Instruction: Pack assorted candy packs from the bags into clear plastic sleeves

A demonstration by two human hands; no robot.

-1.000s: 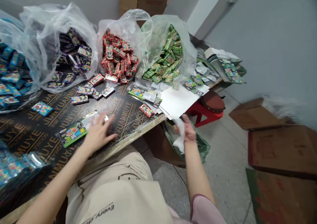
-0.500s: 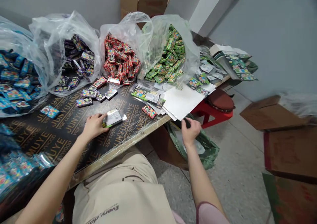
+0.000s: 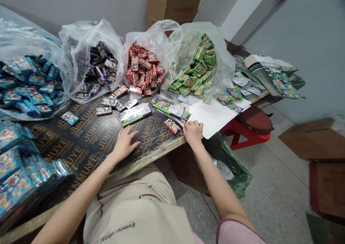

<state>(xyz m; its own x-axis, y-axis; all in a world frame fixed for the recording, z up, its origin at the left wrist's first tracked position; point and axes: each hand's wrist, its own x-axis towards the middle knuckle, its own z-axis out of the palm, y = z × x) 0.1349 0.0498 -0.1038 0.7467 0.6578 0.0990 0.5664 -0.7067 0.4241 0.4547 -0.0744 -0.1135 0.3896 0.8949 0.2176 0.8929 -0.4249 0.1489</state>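
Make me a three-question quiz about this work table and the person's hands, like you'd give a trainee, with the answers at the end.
1. What fills the plastic bag at the right end of the row?
A) blue packs
B) red packs
C) green packs

2. True or false: the left hand is inside a plastic bag.

3. Fill in the blank: the loose pack just left of the right hand is mainly ____ in colour.

Key:
1. C, green packs.
2. False; its fingers are beside the long flat packet.
3. Red.
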